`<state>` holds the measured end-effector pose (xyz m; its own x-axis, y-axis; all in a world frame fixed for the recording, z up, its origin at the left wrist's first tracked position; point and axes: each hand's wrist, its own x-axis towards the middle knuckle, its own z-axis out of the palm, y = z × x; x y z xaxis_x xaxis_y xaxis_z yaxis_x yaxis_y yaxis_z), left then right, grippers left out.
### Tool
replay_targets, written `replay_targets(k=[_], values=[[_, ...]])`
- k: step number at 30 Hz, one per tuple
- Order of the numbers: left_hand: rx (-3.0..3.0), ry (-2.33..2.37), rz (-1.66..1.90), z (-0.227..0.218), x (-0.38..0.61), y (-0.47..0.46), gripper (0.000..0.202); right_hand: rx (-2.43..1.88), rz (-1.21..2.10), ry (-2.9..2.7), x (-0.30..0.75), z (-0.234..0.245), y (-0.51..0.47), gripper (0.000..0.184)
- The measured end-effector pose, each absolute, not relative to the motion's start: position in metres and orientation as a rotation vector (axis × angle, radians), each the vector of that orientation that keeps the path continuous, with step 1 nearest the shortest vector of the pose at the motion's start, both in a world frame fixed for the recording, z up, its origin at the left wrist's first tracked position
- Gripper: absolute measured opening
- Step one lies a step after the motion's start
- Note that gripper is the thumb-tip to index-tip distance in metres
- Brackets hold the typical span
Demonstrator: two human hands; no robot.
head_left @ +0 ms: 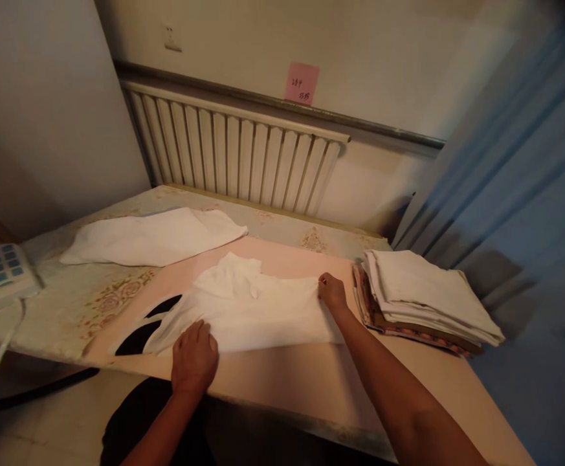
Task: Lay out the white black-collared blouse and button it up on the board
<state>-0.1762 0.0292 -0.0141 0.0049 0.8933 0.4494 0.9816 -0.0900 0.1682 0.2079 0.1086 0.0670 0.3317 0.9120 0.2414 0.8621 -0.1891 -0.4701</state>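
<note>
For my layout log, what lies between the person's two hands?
In the head view, a rumpled white cloth lies on the pink surface between the left hand and right hand.

The room is dim, with a soft yellow-brown light. The top right corner goes black. The blue curtain (520, 162) looks smeary and has dark shadows on it. Under the table (54, 310) is very dark. The pink note (302, 74) looks fuzzy, and things stretch near the edges.
</note>
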Motion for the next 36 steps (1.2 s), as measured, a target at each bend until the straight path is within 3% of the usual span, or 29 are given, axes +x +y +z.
replay_targets(k=[10, 16, 25, 31, 36], values=[[-2.098, -1.982, -0.697, -0.011, -0.175, 0.028, 0.035, -1.859, -0.004, -1.710, 0.137, 0.022, 0.052, 0.045], [-2.094, -1.977, -0.662, -0.008, -0.175, 0.027, 0.036, -1.217, 0.129, -2.467, 0.085, -0.009, -0.021, 0.056], [-2.124, -2.000, -0.619, -0.007, -0.175, 0.030, 0.036, -1.652, 0.053, -2.200, 0.186, -0.013, -0.025, 0.044], [-2.123, -1.984, -0.645, -0.003, -0.173, 0.028, 0.036, -2.102, -0.068, -1.643, 0.230, -0.004, -0.025, 0.033], [-2.126, -1.982, -0.658, -0.004, -0.175, 0.028, 0.036, -2.229, -0.002, -1.465, 0.242, 0.003, -0.002, 0.025]])
